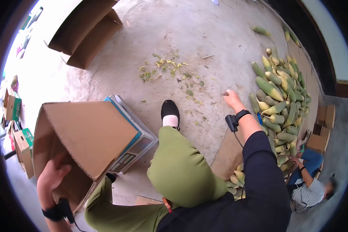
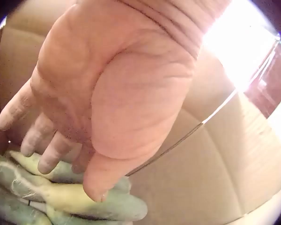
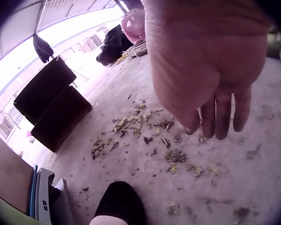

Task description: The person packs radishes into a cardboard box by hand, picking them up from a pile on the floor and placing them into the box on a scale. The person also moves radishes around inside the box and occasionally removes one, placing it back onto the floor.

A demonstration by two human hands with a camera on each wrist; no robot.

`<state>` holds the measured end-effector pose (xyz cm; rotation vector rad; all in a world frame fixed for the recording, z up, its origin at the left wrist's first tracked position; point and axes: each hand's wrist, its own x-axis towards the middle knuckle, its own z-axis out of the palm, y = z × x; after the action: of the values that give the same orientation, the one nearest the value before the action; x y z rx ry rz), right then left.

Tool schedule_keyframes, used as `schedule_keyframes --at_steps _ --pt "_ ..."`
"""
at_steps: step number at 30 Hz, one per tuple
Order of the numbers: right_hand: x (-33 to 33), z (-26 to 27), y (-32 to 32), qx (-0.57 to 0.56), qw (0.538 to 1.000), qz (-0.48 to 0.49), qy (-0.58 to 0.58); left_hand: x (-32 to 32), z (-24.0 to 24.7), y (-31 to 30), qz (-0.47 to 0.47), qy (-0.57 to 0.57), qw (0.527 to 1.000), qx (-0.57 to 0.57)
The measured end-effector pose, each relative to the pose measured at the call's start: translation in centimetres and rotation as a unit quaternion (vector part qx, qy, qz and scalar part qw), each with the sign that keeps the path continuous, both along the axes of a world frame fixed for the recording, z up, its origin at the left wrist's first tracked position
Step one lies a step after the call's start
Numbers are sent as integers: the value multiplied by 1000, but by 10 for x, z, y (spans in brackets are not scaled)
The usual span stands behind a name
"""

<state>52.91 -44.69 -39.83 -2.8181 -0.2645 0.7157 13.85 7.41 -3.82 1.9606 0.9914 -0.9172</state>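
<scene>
My left hand [image 1: 55, 174] reaches into the mouth of a brown cardboard box [image 1: 91, 131]. In the left wrist view its fingers spread loosely over several green-and-pale radishes [image 2: 98, 201] lying inside. Nothing is held; the thumb overlaps the top radish in that view. Stretched out on my other side, my right hand [image 1: 234, 99] hangs above the concrete floor, near the large pile of radishes [image 1: 288, 96]. Its fingers point down, relaxed, and it holds nothing in the right wrist view. The box rests on a grey scale [image 1: 137, 145] with a blue edge.
Leaf scraps [image 1: 166, 67] litter the floor beyond my shoe [image 1: 170, 112]. An open cardboard box [image 1: 85, 31] stands at the far left. A person in a striped shirt [image 1: 310, 193] sits at the lower right, beside the pile. Flattened cardboard [image 1: 228, 154] lies near my right arm.
</scene>
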Motion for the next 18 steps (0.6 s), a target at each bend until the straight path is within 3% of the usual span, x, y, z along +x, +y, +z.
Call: schedule_keyframes --at_steps 1,3,4,6,9,13,18 --pt "8 2 -22 -6 1000 -23 -15 -2 4 -5 -7 4 1000 -2" --pt "24 9 -65 -34 996 -71 -42 -14 10 -15 44 -186 980 63" --pt "31 14 -87 -58 992 -96 -52 -26 10 -18 38 -184 980 61" --pt "41 23 -130 -135 979 -114 -97 -53 10 -25 140 -197 955 170" --pt "48 60 -161 -269 948 -120 -121 -69 6 -47 169 -216 940 201" --pt "53 95 -178 -320 930 -130 -126 -94 -8 -54 256 -254 912 194" --pt "64 79 -206 -338 926 -66 -155 -104 -15 -53 249 -265 903 229"
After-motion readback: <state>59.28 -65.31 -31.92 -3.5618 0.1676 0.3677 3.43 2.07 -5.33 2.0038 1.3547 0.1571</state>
